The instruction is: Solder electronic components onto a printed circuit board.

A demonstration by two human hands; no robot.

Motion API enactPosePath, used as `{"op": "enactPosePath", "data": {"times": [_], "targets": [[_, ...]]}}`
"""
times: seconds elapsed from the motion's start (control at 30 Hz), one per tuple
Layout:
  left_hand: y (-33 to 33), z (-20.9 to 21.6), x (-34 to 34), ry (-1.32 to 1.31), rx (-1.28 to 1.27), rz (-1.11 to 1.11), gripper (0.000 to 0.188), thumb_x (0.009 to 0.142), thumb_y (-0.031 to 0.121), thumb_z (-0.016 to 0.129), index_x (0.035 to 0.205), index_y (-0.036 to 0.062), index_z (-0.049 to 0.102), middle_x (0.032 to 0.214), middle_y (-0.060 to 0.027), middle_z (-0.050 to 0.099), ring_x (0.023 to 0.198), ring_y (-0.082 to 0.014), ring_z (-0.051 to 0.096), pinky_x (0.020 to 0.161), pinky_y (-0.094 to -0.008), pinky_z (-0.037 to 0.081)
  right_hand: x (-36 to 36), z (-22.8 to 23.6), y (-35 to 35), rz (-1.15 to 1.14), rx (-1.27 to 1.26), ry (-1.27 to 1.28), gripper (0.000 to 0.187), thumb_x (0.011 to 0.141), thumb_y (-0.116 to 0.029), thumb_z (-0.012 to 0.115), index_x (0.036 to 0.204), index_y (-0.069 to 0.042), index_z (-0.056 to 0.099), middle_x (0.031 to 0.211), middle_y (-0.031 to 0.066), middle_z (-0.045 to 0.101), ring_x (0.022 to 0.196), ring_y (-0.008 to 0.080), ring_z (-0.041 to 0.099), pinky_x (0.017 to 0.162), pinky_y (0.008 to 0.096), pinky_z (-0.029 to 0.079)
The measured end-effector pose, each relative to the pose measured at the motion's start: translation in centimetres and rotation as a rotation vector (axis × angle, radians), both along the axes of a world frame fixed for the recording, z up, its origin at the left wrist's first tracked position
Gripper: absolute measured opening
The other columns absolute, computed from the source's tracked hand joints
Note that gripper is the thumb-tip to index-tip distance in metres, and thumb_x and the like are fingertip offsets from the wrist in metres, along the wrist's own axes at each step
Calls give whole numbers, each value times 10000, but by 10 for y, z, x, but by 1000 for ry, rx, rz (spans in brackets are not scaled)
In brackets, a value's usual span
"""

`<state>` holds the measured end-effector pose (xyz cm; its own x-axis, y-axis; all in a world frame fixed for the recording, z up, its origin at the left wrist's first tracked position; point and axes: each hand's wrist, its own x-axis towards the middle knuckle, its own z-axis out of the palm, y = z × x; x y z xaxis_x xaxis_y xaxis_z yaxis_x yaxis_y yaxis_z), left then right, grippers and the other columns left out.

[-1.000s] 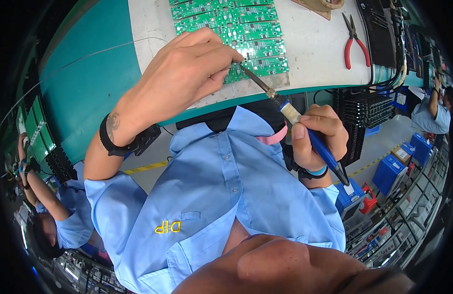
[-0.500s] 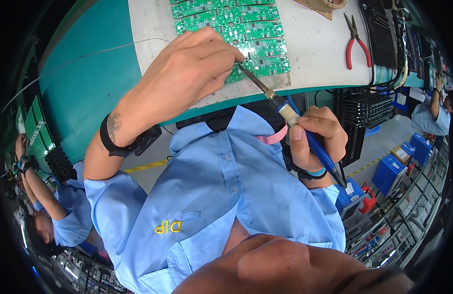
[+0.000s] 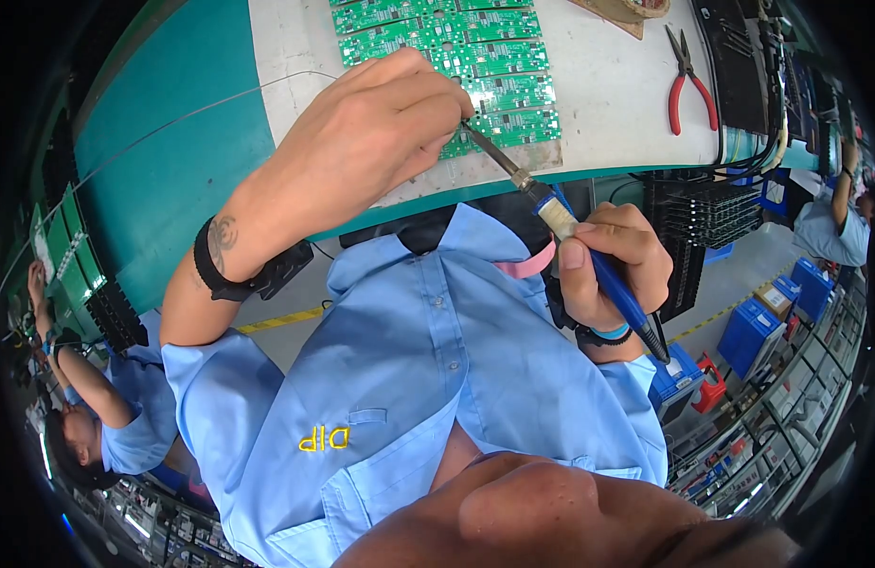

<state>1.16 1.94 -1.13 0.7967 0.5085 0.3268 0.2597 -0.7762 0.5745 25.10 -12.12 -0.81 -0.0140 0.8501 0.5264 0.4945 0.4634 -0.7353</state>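
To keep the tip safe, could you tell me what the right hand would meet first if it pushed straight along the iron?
Probably the green circuit board panel, beside the left hand's fingertips; depth is unclear.

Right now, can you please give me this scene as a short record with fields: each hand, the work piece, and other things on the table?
left hand: rests on the green circuit board panel, fingertips pinched at the iron's tip; a thin wire runs to it
right hand: grips the blue soldering iron like a pen
iron tip: on the panel's near edge, beside the left fingertips
work surface: white mat on a teal bench
other tools: red-handled pliers, lying apart on the mat
nearby: other people at both picture edges
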Motion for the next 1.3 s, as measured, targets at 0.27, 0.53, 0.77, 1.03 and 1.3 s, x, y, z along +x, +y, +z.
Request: {"op": "enactPosePath", "data": {"times": [0.27, 0.53, 0.77, 1.03, 1.3], "targets": [[-1, 1, 0, 19, -6, 3, 154, 806, -12, 741, 896, 10, 618, 1089, -85, 699, 974, -293, 612, 822, -393, 526, -1, 4, -4, 9, -32, -3, 179, 875, -36, 745, 946, 44, 602, 758, 151, 646, 610, 206, 610, 579, 301, 484], [-1, 2, 2, 23, 12, 2, 160, 808, -5, 745, 911, 13, 624, 1080, -84, 693, 956, -294, 607, 811, -395, 522, 0, 6, -6, 11, -43, -12, 183, 877, -43, 743, 943, 47, 599, 752, 153, 642, 600, 201, 600, 575, 306, 481], [-1, 1, 2, 23, 47, 6, 227, 751, 19, 743, 951, 26, 636, 1020, -52, 655, 982, -262, 598, 844, -385, 531, 0, 5, -5, 3, -35, -3, 176, 878, -48, 735, 934, 48, 599, 745, 150, 641, 597, 196, 597, 576, 301, 478], [-2, 1, 2, 33, 43, 9, 217, 759, 26, 738, 949, 29, 632, 1022, -51, 655, 993, -259, 601, 849, -390, 530, -1, 9, -3, -6, -52, -8, 174, 872, -54, 734, 921, 49, 603, 742, 148, 640, 594, 195, 591, 577, 304, 485], [-1, 3, 1, 5, 3, 7, 166, 799, -18, 737, 907, 18, 615, 1078, -80, 695, 924, -295, 609, 801, -399, 524, 4, 8, -5, -52, -10, 56, 181, 859, -62, 741, 908, 50, 607, 740, 136, 639, 593, 186, 579, 580, 310, 490]]}}
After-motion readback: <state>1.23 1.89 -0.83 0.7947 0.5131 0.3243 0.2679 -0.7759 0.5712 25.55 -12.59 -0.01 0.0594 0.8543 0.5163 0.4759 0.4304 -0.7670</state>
